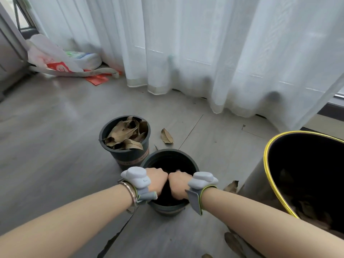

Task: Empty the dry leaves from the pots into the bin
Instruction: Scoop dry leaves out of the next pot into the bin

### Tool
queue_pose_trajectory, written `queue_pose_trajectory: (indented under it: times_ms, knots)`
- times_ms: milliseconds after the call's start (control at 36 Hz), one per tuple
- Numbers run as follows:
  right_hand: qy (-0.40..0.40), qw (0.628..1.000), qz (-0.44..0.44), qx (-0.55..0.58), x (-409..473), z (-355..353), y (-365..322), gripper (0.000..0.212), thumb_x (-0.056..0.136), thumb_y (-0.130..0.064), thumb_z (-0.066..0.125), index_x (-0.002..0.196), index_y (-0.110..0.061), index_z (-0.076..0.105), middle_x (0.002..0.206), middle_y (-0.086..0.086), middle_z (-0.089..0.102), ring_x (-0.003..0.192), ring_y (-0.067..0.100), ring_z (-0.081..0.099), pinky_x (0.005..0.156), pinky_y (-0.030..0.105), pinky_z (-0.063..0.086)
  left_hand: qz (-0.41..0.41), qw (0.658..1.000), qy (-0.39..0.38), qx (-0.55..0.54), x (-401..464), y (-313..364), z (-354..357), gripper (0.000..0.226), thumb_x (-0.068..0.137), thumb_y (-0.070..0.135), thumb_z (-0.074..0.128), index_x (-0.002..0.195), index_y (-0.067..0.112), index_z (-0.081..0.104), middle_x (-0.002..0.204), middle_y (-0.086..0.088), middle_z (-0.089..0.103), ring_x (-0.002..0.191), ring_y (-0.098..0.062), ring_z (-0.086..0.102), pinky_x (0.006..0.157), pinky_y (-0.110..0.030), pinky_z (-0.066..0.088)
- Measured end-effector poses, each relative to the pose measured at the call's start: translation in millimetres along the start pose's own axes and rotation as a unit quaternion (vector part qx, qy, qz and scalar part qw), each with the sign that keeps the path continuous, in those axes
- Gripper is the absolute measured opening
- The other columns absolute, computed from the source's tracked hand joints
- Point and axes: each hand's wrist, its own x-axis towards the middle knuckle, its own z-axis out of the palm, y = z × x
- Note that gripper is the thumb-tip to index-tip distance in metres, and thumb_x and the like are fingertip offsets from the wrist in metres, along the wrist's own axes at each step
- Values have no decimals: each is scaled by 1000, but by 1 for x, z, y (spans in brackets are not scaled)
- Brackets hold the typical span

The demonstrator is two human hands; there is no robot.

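**Both hands down in the near pot**

My left hand (157,180) and right hand (179,184) sit knuckle to knuckle inside the near black pot (170,155), fingers curled down into its dark hollow; I cannot tell what they hold. The yellow-rimmed bin (268,164) stands just to my right, nearer the right hand, with leaves already inside. Beyond, 1 leaf-filled pot (126,157) waits upright, brimming with brown curled dry leaves (126,135)
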Motion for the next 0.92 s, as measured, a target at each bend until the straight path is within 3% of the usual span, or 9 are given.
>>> queue_pose_trajectory:
  times_ms: [83,306,556,833,917]
  knots:
    - [6,1000,6,25,0,-1,0,28,94,-4,46,120,1,56,126,15,57,112,27,59,89,31,48,22,1000,7,-16,-1,-4,1,36,94,3,36,120,7,60,125,-8,62,114,-26,61,80,-29,44]
    - [79,993,24,79,-2,-5,4,26,91,-6,52,116,-2,59,118,14,63,106,29,63,82,32,49,117,988,77,-72,-12,-30,-8,29,90,16,50,117,18,61,115,-7,65,107,-27,63,85,-36,51]
    - [119,979,5,167,-11,-28,14,20,84,-12,63,103,-11,69,88,5,58,79,22,54,66,26,41,103,975,131,-147,-28,-57,-27,43,85,31,62,127,32,52,118,0,61,111,-21,57,86,-32,46]
    - [157,951,-38,262,-41,-43,28,24,80,-15,69,103,-9,72,100,11,70,86,22,61,83,33,54,112,928,153,-321,-50,-74,-44,33,83,15,68,114,25,65,104,5,69,94,-9,63,85,-19,48]
    - [176,946,-47,268,-49,-51,34,22,79,-13,70,100,-6,73,89,8,66,82,18,59,82,33,54,121,914,177,-344,-59,-78,-51,25,85,18,66,109,26,67,96,9,67,89,-2,63,84,-16,49]
